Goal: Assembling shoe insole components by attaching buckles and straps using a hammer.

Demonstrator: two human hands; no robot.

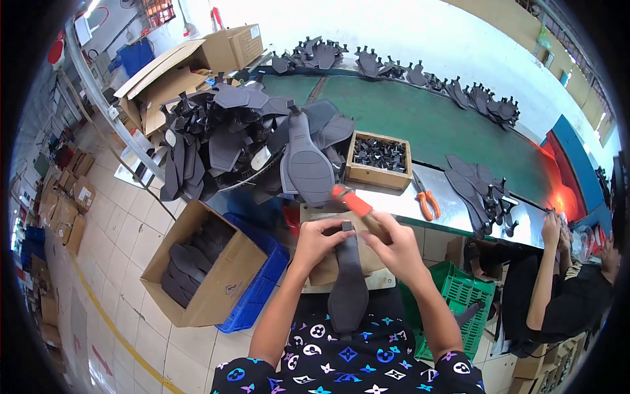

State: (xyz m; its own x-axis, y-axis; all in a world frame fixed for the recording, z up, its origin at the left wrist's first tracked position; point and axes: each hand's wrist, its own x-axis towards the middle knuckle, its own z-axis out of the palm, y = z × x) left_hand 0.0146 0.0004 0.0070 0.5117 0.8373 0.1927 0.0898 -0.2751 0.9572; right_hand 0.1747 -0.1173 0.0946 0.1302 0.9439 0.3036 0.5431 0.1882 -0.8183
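Note:
A black shoe sole (pixel 348 295) lies in front of me with its wide toe end toward my body and its narrow heel end pointing away. My left hand (pixel 316 246) is closed, pinching at that heel end, where a small dark square piece (pixel 346 225) shows by the fingertips. In my right hand (pixel 396 246) is a hammer (pixel 354 202) with an orange-red head and a wooden handle. Its head is raised just beyond the heel end, apart from it. Beneath the sole is a brown block (pixel 321 274) on a pale board (pixel 384 281).
A heap of heeled soles (pixel 230 144) covers the left of the bench, beside a wooden box (pixel 377 178) of small black pieces. Orange-handled pliers (pixel 428 205) and more soles (pixel 472 184) lie right. A carton (pixel 216 289) and green crate (pixel 469 282) flank me. A co-worker (pixel 558 289) sits right.

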